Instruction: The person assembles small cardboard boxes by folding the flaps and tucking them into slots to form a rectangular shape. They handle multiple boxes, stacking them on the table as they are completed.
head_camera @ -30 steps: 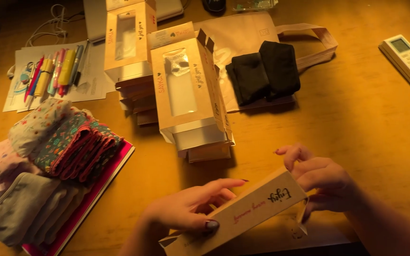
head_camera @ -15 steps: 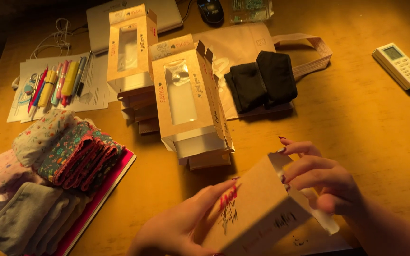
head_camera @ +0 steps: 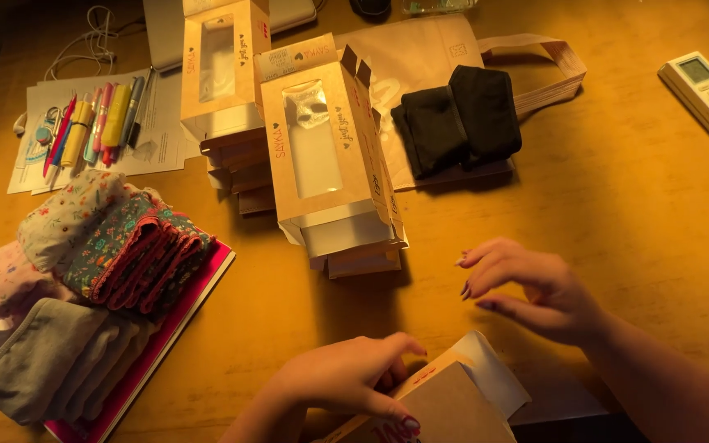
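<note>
My left hand (head_camera: 346, 385) grips a tan cardboard box (head_camera: 445, 406) at the bottom edge of the view, fingers curled over its top with a white flap sticking out to the right. My right hand (head_camera: 535, 287) hovers just above and to the right of the box, fingers spread, holding nothing. Straight ahead lies a stack of assembled window boxes (head_camera: 330, 156) with clear panels, one holding a pale item. A second window box (head_camera: 223, 66) stands behind it.
Folded floral and grey fabric pieces (head_camera: 84, 279) lie on a pink book at left. Pens (head_camera: 96, 123) rest on papers at far left. Black folded cloths (head_camera: 457, 119) sit on a paper bag (head_camera: 420, 57). A white remote (head_camera: 707, 90) lies at right.
The box has turned and dropped lower in view. My right hand has let go of it and lifted away to the right. The view has shifted closer.
</note>
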